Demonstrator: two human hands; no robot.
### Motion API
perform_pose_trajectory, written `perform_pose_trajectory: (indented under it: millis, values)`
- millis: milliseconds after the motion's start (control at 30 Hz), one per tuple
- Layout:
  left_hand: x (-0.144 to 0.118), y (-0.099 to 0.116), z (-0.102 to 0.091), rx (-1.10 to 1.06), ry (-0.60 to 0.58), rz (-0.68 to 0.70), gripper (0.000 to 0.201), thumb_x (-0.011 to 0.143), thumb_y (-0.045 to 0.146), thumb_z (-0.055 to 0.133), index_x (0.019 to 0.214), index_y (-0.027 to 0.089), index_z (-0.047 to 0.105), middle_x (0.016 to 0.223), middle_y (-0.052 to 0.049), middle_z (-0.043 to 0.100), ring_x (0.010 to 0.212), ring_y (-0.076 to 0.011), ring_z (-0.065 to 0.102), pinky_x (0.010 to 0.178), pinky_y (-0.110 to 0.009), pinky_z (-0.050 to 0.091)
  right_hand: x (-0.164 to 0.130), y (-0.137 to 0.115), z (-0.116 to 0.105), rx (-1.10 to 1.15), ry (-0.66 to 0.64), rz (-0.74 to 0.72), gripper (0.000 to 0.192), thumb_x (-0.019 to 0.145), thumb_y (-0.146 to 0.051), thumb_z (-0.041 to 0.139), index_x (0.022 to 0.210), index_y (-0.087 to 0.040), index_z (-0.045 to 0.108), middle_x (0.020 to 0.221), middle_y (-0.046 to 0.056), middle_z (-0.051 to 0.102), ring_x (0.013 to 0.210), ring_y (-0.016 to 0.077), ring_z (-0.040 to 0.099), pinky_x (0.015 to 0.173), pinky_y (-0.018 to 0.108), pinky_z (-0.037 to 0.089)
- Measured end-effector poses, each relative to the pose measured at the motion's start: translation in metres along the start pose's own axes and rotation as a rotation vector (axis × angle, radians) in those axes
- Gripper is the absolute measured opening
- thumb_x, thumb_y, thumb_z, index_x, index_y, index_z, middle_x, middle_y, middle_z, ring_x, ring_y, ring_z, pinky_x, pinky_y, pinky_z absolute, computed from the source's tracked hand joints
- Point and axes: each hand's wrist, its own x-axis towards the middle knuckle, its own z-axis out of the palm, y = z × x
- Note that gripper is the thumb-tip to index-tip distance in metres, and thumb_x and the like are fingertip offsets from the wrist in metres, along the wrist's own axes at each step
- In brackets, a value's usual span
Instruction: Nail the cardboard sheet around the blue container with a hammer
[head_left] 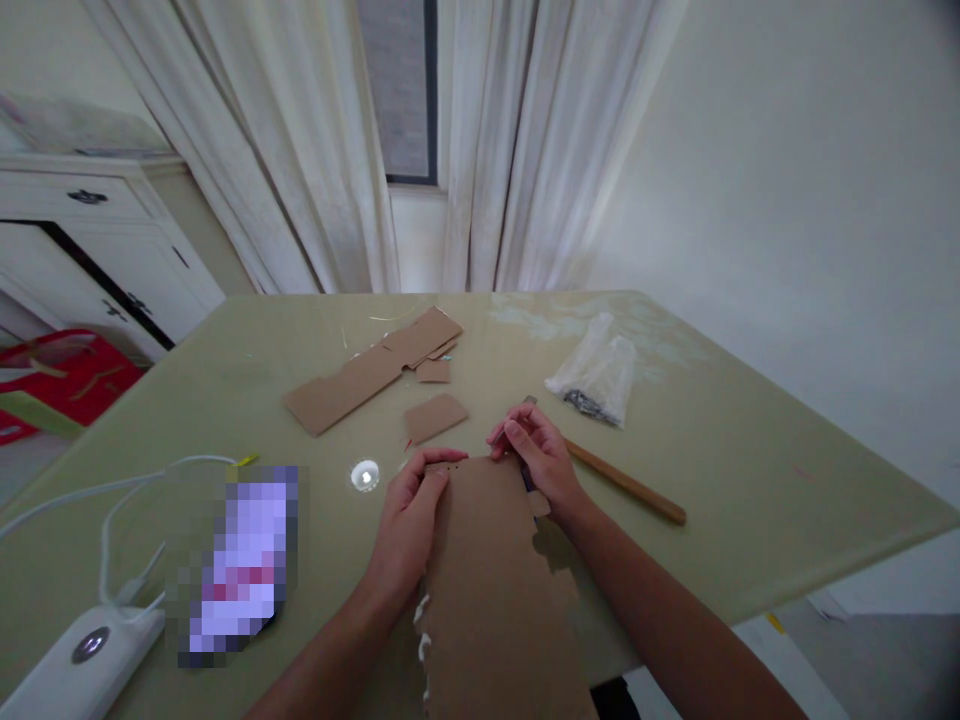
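A long piece of brown cardboard [499,580] runs from the bottom of the view toward the table's middle, with white ragged bits along its left edge. My left hand [416,515] is closed on its far left corner, thumb on top and fingers at the far edge. Small dark holes or dots show by that thumb. My right hand [540,455] is at the far right corner, thumb and fingers pinched around a small thin item too small to make out. Behind this hand lies a tool with a wooden handle [626,480], its head mostly hidden.
Cut cardboard pieces [367,375] and a smaller one [435,417] lie farther back. A clear plastic bag [596,375] with dark small parts sits at the right. On the left are a blurred phone [244,560], a white power strip [90,660] with cables and a round clear disc [365,475].
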Motion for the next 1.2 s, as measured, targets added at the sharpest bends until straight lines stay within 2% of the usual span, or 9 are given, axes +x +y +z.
perform_pose_trajectory:
  millis: [100,333,433,733,900,1000,1100,1200]
  values:
    - [-0.002,0.000,0.002,-0.034,-0.083,-0.033,0.032,0.089,0.041,0.066,0.114,0.024,0.077,0.091,-0.004,0.074,0.079,-0.0225,0.066,0.065,-0.029,0.051,0.004,0.003,0.000,0.012,-0.033,0.001,0.043,0.091,-0.061,0.079,0.094,-0.024,0.056,0.083,0.001,0.076,0.062,0.0136,0.069,0.064,0.028,0.058]
    - [-0.002,-0.002,0.003,-0.083,-0.159,-0.067,0.046,0.084,0.049,0.078,0.120,0.020,0.074,0.093,-0.008,0.078,0.069,-0.0207,0.069,0.060,-0.030,0.054,0.003,0.004,0.000,0.024,-0.008,-0.002,0.042,0.093,-0.058,0.077,0.095,-0.024,0.054,0.083,0.000,0.076,0.057,0.0111,0.069,0.056,0.024,0.052]
    - [-0.002,-0.001,0.003,-0.106,-0.187,-0.085,0.052,0.083,0.053,0.081,0.122,0.020,0.074,0.099,-0.010,0.079,0.072,-0.0218,0.072,0.062,-0.031,0.055,0.003,0.004,-0.001,0.008,-0.001,0.004,0.043,0.093,-0.060,0.077,0.095,-0.024,0.053,0.083,0.000,0.076,0.056,0.0114,0.069,0.054,0.023,0.051]
    - [-0.006,0.000,0.002,-0.004,-0.119,-0.036,0.047,0.087,0.053,0.077,0.123,0.022,0.074,0.099,-0.008,0.079,0.080,-0.0225,0.071,0.064,-0.030,0.055,0.004,0.001,0.003,-0.049,0.072,-0.035,0.041,0.095,-0.059,0.074,0.097,-0.023,0.053,0.084,-0.001,0.075,0.050,0.0108,0.069,0.049,0.022,0.049]
    - [-0.004,-0.002,0.001,0.036,-0.110,-0.022,0.047,0.088,0.053,0.076,0.123,0.022,0.073,0.107,-0.010,0.078,0.083,-0.0241,0.071,0.066,-0.032,0.055,0.006,0.000,0.004,-0.076,0.070,-0.070,0.037,0.097,-0.056,0.073,0.098,-0.023,0.055,0.084,0.000,0.076,0.050,0.0114,0.070,0.047,0.020,0.046]
    - [-0.004,0.000,0.001,0.025,-0.113,-0.032,0.047,0.086,0.054,0.077,0.120,0.022,0.074,0.102,-0.009,0.078,0.080,-0.0236,0.070,0.065,-0.031,0.054,0.005,-0.007,-0.002,-0.115,0.029,-0.100,0.034,0.098,-0.052,0.073,0.095,-0.022,0.059,0.083,0.001,0.077,0.056,0.0118,0.071,0.052,0.022,0.049]
    - [-0.004,0.002,0.001,0.013,-0.117,-0.034,0.047,0.085,0.056,0.077,0.117,0.021,0.075,0.098,-0.009,0.078,0.079,-0.0238,0.070,0.065,-0.031,0.053,0.003,-0.021,-0.009,-0.200,-0.045,-0.125,0.028,0.098,-0.046,0.076,0.092,-0.021,0.066,0.084,0.003,0.078,0.072,0.0143,0.073,0.066,0.026,0.056]
    - [-0.004,0.003,0.001,0.041,-0.112,-0.016,0.046,0.085,0.056,0.077,0.117,0.022,0.075,0.099,-0.009,0.078,0.082,-0.0255,0.071,0.065,-0.032,0.053,-0.001,-0.037,-0.009,-0.350,-0.126,-0.133,0.022,0.096,-0.042,0.078,0.093,-0.021,0.074,0.087,0.003,0.078,0.081,0.0163,0.073,0.077,0.029,0.058]
